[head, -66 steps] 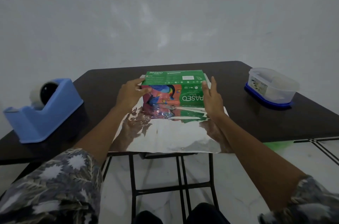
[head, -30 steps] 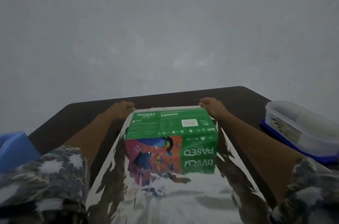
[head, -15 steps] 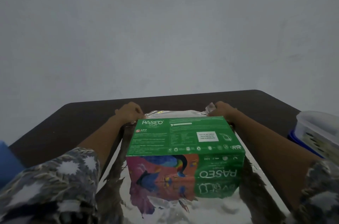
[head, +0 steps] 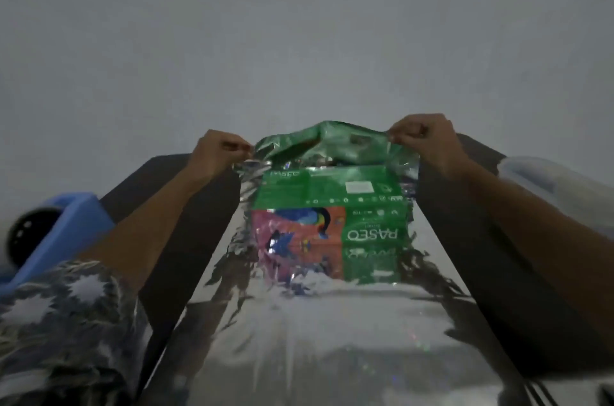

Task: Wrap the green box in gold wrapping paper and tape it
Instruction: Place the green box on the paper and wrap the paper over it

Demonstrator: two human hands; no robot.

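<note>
Where the wrapping paper [head: 299, 332] lies flat nearest the person on the dark table [head: 186, 239], it mirrors the green box [head: 329, 186], which stands on it below and between both sets of fingers. Beyond the box, the left hand [head: 216, 153] and right hand [head: 422, 140] each pinch a far corner, fingers curled, holding that edge raised above the box top. Outside the left fingers sits a blue tape dispenser [head: 76, 223]; outside the right, a clear container [head: 545, 183].

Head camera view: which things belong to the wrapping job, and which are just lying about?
In the job: green PASEO box, foil wrapping paper, left hand and right hand pinching its far edge, blue tape dispenser.
Lying about: clear plastic container, on the dark table.
</note>
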